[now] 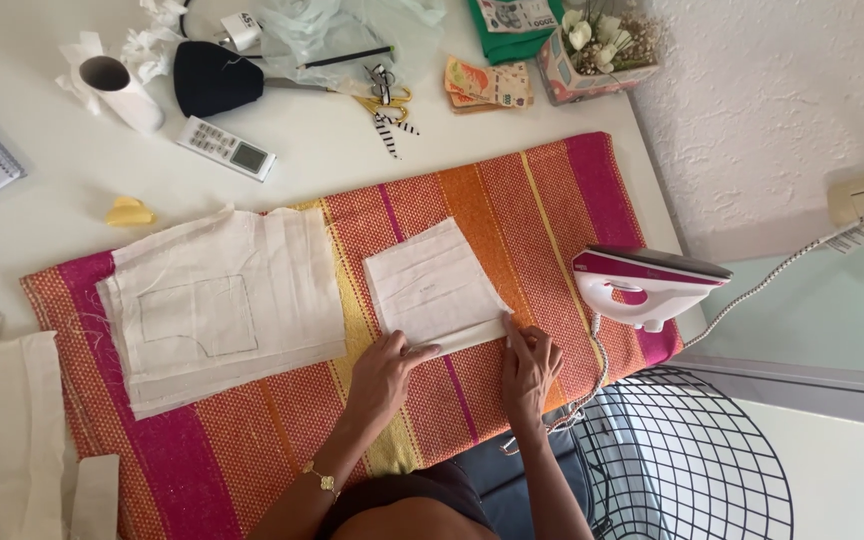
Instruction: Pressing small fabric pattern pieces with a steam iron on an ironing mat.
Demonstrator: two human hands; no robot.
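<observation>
**Both hands pressing the near edge of a small folded cloth**

Left hand flat on the striped mat, fingers together and extended, tips on the small cloth piece at its 7 o'clock corner. Right hand at the 5 o'clock corner, fingers close together, tips pinning the edge; nothing gripped by either hand.

Cloth piece sits mid-mat, rotated slightly, creases visible across it. Larger cloth stack with a drawn outline lies at 9 o'clock of it, well apart from the hands. Iron stands at 3 o'clock on the mat's edge, cord running to the wall.

Judgement: step in hand looks like finger-creasing the near fold, holding it flat. A next move would call for keeping one hand on the fold while the other frees up, since the iron is beyond the right hand and untouched.

Desk clutter at 12 o'clock: remote, scissors.
</observation>
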